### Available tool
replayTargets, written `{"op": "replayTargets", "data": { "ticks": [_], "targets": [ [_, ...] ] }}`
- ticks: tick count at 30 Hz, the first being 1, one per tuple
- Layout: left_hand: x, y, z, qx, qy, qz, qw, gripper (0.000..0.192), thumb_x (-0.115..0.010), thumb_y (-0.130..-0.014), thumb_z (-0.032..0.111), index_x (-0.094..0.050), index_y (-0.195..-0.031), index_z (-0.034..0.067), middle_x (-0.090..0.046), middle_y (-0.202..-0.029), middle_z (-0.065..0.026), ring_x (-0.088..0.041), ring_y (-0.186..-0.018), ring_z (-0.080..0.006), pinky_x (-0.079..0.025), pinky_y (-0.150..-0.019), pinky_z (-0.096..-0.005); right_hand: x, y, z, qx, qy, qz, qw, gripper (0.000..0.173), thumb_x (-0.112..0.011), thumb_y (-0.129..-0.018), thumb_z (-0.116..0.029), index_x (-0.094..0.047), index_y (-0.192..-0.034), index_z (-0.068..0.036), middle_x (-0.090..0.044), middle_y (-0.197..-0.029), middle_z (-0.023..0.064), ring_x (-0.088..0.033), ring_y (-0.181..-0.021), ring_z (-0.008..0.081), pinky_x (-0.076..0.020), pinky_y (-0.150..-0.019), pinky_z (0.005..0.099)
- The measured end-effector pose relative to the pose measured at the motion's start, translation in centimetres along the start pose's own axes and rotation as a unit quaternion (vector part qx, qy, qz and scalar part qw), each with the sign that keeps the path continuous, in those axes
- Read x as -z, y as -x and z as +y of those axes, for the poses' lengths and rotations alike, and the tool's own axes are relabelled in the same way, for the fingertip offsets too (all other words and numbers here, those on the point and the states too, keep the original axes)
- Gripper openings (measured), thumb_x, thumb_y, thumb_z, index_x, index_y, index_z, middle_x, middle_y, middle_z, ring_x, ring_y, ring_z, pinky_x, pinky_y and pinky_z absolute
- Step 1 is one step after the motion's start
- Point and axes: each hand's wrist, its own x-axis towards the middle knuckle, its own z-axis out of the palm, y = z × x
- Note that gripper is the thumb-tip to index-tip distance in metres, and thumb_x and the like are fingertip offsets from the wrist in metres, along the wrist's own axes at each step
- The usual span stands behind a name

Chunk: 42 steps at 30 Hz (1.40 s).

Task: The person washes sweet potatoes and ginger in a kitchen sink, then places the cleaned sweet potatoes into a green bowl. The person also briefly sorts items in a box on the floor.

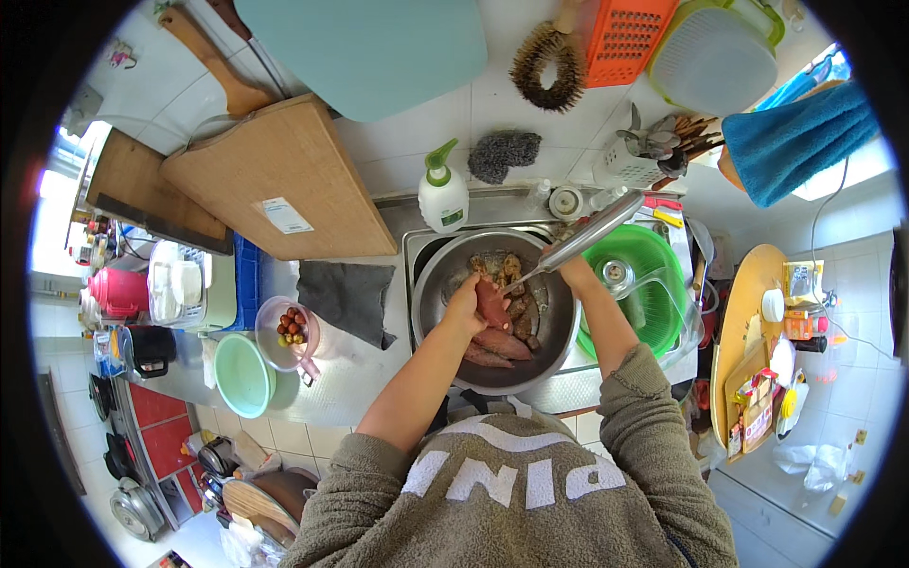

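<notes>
A wide stainless-steel basin (424, 312) sits over the sink in front of me. My left hand (465, 307) grips a reddish sweet potato (491, 302) above it. More sweet potatoes (501, 346) lie in the basin's near part, with knobbly brown roots (524, 312) along the right and far side. A metal faucet spout (593, 233) slants in from the upper right, and a thin stream of what looks like water falls from its tip onto the held sweet potato. My right hand (569, 270) is at the basin's right rim, partly covered by the spout; its fingers are hidden.
A green plastic basket (667, 266) stands right of the basin. A white pump bottle (444, 199) is behind it. Leftward are a dark cloth (346, 298), a pink-rimmed container (264, 330) of small red and green fruits, a mint bowl (243, 376) and a leaning wooden cutting board (284, 177).
</notes>
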Motion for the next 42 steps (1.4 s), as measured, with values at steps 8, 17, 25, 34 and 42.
{"op": "replayTargets", "data": {
  "ticks": [8,17,25,34,42],
  "targets": [
    [0.8,0.2,-0.7,-0.079,-0.078,0.025,0.993,0.027,-0.048,-0.099,0.033,-0.055,-0.112,0.010,-0.060,-0.098,-0.0069,-0.059,-0.079,-0.0232,-0.053,-0.070,-0.0384,-3.9,4.6,0.2,-0.078,-0.035,-0.085,0.993,0.030,-0.052,-0.090,-0.018,-0.061,-0.108,0.004,-0.068,-0.090,0.0203,-0.064,-0.091,0.0329,-0.0498,-0.079,0.0393],
    [-0.2,0.8,-3.5,-0.238,-0.434,-0.050,0.867,0.044,-0.040,-0.101,0.035,-0.053,-0.128,0.003,-0.054,-0.130,-0.0175,-0.052,-0.117,-0.0251,-0.040,-0.097,-0.0325,-9.0,10.4,-1.7,-0.029,0.053,-0.012,0.998,0.053,-0.054,-0.094,-0.043,-0.061,-0.110,0.007,-0.067,-0.092,0.0163,-0.062,-0.080,0.0202,-0.0491,-0.071,0.0326],
    [6.1,8.5,-2.1,-0.268,-0.880,0.016,0.392,0.033,-0.049,-0.091,0.024,-0.065,-0.116,0.008,-0.061,-0.124,-0.0093,-0.040,-0.133,-0.0321,-0.019,-0.110,-0.0611,-7.6,13.0,-4.0,0.085,0.231,-0.094,0.965,0.050,-0.051,-0.093,-0.050,-0.051,-0.107,-0.002,-0.063,-0.072,0.0173,-0.061,-0.055,0.0290,-0.0470,-0.047,0.0394],
    [12.7,10.5,-4.3,-0.301,-0.898,0.064,0.315,0.038,-0.055,-0.089,0.033,-0.063,-0.119,0.012,-0.053,-0.132,-0.0079,-0.038,-0.133,-0.0292,-0.014,-0.113,-0.0570,-8.8,16.3,-1.6,0.206,0.304,-0.101,0.925,0.048,-0.058,-0.090,-0.033,-0.046,-0.129,-0.008,-0.063,-0.108,0.0264,-0.061,-0.100,0.0438,-0.0481,-0.084,0.0499],
    [15.0,11.8,-3.2,-0.383,-0.850,0.075,0.353,0.041,-0.056,-0.089,0.026,-0.057,-0.125,0.008,-0.050,-0.136,-0.0102,-0.038,-0.135,-0.0264,-0.020,-0.114,-0.0479,-8.8,16.0,-3.1,0.123,0.440,-0.087,0.885,0.049,-0.056,-0.090,-0.035,-0.047,-0.130,-0.008,-0.062,-0.111,0.0268,-0.060,-0.101,0.0440,-0.0483,-0.085,0.0484]
  ]
}}
